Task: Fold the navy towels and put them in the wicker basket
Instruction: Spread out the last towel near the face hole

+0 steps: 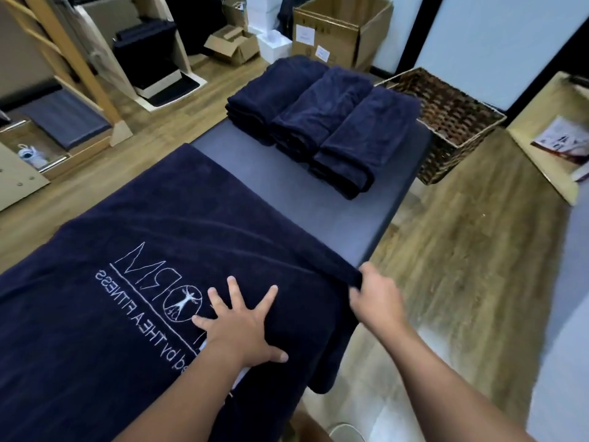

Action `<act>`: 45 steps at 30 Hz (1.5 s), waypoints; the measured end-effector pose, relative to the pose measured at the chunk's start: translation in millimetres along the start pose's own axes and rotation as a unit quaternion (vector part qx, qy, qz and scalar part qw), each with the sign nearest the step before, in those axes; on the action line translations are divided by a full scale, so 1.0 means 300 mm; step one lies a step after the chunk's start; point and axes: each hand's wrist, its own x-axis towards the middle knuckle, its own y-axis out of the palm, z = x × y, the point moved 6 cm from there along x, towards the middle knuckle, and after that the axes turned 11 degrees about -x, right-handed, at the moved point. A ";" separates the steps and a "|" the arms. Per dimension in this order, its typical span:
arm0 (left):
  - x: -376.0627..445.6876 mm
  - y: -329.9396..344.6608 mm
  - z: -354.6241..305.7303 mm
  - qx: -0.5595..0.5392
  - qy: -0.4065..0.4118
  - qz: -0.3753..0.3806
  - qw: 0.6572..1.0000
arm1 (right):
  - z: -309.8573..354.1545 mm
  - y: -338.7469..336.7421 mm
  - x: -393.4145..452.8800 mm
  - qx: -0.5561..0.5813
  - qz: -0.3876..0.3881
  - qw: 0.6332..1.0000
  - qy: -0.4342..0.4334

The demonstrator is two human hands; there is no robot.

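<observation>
Your left hand [243,330] lies flat at lower centre, fingers [234,290] spread apart, pressing the spread navy towel [127,307] onto the worktop [318,205]. Your right hand [377,296] seems to pinch that towel's raised edge, though blur hides the fingertips. Three folded towels [322,119] sit at upper centre; the wicker basket [446,122] stands on the floor just beside the worktop, upper right.

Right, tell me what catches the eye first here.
The big navy towel with white lettering is spread over the near end of the padded table; the left hand presses it flat while the right hand grips its edge. Beyond, folded navy towels are stacked beside an empty wicker basket.
</observation>
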 end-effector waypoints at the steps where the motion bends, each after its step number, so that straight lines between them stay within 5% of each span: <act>1: 0.002 -0.007 -0.010 0.000 0.000 -0.009 1.000 | -0.031 -0.043 0.035 0.022 -0.032 0.999 0.018; 4: 0.009 -0.006 -0.055 -0.013 0.019 -0.026 0.999 | -0.123 -0.118 0.128 0.033 -0.090 0.993 0.070; 8: 0.024 0.035 -0.104 0.002 0.032 -0.007 0.999 | -0.156 -0.002 0.164 -0.054 0.025 0.996 0.060; 11: 0.037 0.034 -0.110 0.010 0.024 0.000 1.000 | -0.132 0.116 0.137 0.060 0.089 0.993 0.046; 15: 0.042 0.030 -0.106 0.016 0.023 0.002 1.000 | -0.102 0.102 0.153 0.206 0.005 0.974 0.094; 21: 0.044 0.026 -0.104 0.026 0.031 -0.005 0.999 | -0.053 0.065 0.242 0.021 0.055 0.997 0.045; 27: 0.017 0.027 -0.097 0.010 0.026 -0.013 1.000 | -0.030 0.017 0.256 -0.024 0.019 0.999 0.024; 30: -0.020 0.051 -0.081 -0.015 0.022 -0.041 0.999 | 0.086 0.020 0.210 -0.078 0.011 0.992 -0.094; 34: -0.093 0.111 -0.053 -0.064 0.033 -0.091 0.993 | 0.273 0.080 0.054 -0.174 0.033 0.931 -0.319; 39: -0.236 0.185 0.068 -0.142 0.013 -0.152 0.978 | 0.399 0.164 -0.198 -0.184 0.059 0.879 -0.437; 45: -0.513 0.408 0.325 -0.204 -0.093 -0.163 0.961 | 0.495 0.254 -0.517 -0.237 0.147 0.761 -0.585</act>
